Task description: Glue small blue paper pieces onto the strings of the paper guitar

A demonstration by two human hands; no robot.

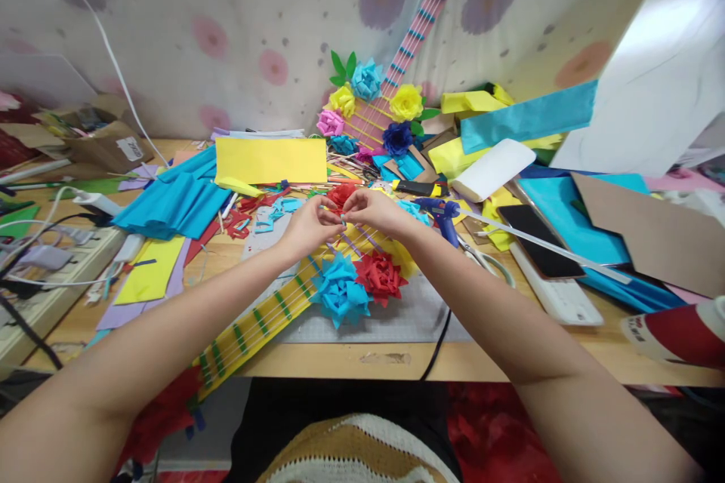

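Facing each other mid-frame, the left hand [310,226] and right hand [371,212] curled inward, their grasp unclear. Below, a yellow, green-barred paper guitar [272,313] slanted from centre toward lower left, face-up, seemingly for access.

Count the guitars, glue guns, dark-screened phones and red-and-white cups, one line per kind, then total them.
Guitars (yellow guitar, pink guitar): 2
Glue gun: 1
Dark-screened phone: 1
Red-and-white cup: 1
Total: 5
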